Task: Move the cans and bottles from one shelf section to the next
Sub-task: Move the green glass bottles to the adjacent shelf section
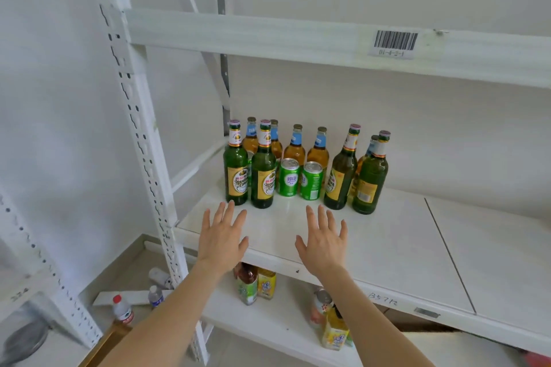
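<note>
— What are your hands doing right now?

— You are holding both of them out flat over the front of the white shelf board point(372, 247). Your left hand point(222, 237) is spread wide, fingers fanned, holding nothing, and its fingertips are hovering just short of the bottle cluster. Your right hand point(323, 243) is spread wide and empty too, hovering beside the left one with a gap between them.

— And where are the drinks sitting, taking that shelf board as the reference?

— They are all crowding the board's rear left part. Two green bottles point(249, 170) are standing upright at the left of the group, nearest the perforated upright post point(140, 134). Two green cans point(299, 180) are standing side by side in the middle, directly ahead of your right fingertips. Two more green bottles point(356, 174) are standing at the right end of the group. Amber bottles with blue neck labels point(307, 147) are lining up behind them, against the back wall.

— Is the rest of the board carrying anything?

— You are looking at bare board to the right of the group, past a seam point(450, 253) running front to back. Above the board, a beam is carrying a barcode label point(395, 42). Below the board, a lower shelf is holding several other drinks point(256, 283), partly hidden by your forearms.
</note>
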`<control>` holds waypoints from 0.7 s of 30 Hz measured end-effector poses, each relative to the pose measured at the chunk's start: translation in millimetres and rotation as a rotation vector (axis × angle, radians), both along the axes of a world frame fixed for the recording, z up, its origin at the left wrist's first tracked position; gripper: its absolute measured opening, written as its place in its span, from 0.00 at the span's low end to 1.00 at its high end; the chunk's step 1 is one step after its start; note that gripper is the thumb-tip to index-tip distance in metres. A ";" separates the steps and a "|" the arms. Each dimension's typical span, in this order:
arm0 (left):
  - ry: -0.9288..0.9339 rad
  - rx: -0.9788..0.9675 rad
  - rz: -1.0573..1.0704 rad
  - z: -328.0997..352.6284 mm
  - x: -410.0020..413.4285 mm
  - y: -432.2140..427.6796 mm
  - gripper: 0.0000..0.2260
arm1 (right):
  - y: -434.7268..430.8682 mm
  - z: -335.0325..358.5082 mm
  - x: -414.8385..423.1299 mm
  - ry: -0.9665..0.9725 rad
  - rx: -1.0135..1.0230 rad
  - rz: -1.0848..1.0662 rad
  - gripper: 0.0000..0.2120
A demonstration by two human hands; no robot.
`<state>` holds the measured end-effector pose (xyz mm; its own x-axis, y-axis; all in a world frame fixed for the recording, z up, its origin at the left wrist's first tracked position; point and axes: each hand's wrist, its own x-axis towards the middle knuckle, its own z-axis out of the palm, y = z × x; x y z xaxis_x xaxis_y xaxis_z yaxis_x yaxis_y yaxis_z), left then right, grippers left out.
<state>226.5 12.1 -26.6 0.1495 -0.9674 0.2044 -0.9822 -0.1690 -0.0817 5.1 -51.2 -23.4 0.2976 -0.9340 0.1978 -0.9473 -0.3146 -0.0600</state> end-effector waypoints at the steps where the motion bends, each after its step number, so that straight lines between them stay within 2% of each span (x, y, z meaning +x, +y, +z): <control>1: -0.002 -0.002 0.004 1.2 12.5 -5.6 0.29 | -6.3 2.7 10.8 -0.009 -0.006 0.001 0.35; 9: 0.022 -0.022 -0.043 11.9 104.7 -65.3 0.30 | -61.1 8.2 93.6 -0.176 -0.015 -0.112 0.37; 13: 0.118 -0.053 -0.108 11.4 137.2 -103.1 0.33 | -83.5 -2.2 122.0 -0.316 0.027 -0.192 0.39; 15: 0.233 -0.056 -0.129 10.2 145.3 -123.0 0.35 | -94.2 -9.2 131.3 -0.395 0.093 -0.216 0.40; 18: 0.568 -0.021 -0.151 6.9 147.4 -150.7 0.38 | -112.0 -16.0 141.5 -0.622 0.202 -0.210 0.42; 21: 0.898 0.068 -0.164 -0.3 146.1 -174.3 0.37 | -128.8 -15.1 148.3 -0.941 0.300 -0.113 0.36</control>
